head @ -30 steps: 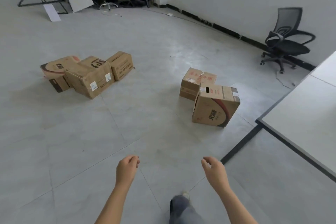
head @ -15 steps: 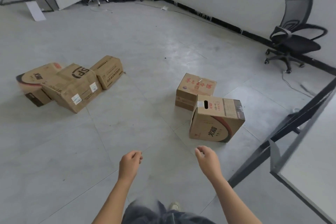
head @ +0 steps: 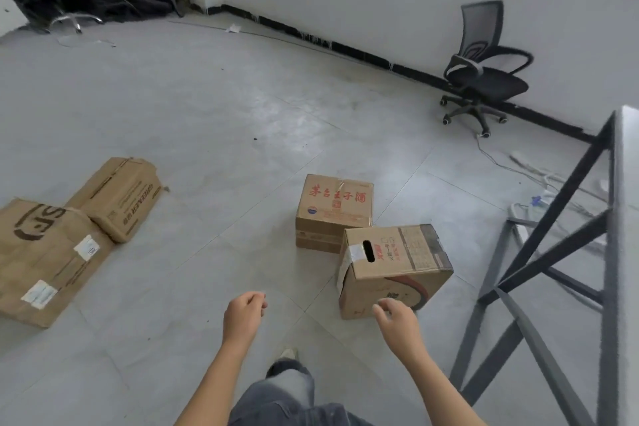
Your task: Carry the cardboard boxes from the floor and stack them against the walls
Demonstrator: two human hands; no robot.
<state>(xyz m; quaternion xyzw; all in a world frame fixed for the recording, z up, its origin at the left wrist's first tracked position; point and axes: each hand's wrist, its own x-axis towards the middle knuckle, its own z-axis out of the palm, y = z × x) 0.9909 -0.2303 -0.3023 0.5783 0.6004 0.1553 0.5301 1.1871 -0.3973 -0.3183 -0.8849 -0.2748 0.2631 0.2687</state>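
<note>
My right hand (head: 397, 322) hangs loosely curled, empty, just before the slotted box (head: 401, 254); my left hand (head: 243, 316) likewise, beside it.

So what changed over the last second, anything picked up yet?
The person walked toward the slotted box. The left hand and right hand are now close to it, loosely curled, holding nothing. Nothing gripped or released. The slotted box, the red-lettered box behind it, the SF box, the GREENER box and the office chair stayed put.
</note>
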